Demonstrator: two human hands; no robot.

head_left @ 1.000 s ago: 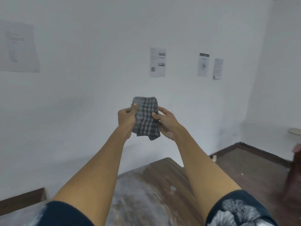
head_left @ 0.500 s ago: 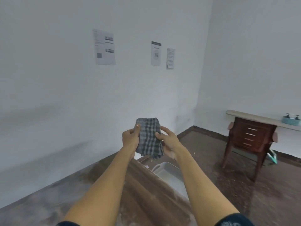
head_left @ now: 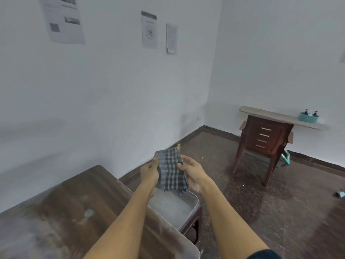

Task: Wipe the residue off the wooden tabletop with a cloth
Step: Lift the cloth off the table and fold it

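A folded grey checked cloth [head_left: 170, 170] hangs in the air between my two hands, above the table's right edge. My left hand [head_left: 149, 172] grips its left side with the thumb on top. My right hand [head_left: 194, 173] holds its right side, thumb pressed on the front. The wooden tabletop [head_left: 78, 206] lies below at the lower left, with pale dusty residue [head_left: 87, 214] smeared over its surface.
A grey plastic tray [head_left: 192, 204] sits on a low stool right of the table, under the cloth. A brown chair [head_left: 265, 141] stands by a wall shelf [head_left: 280, 116] with a teal holder [head_left: 309, 116]. Papers hang on the white wall.
The view has swung right and down, bringing the table, tray and chair into sight. Both hands still hold the cloth and have come lower, over the tray.
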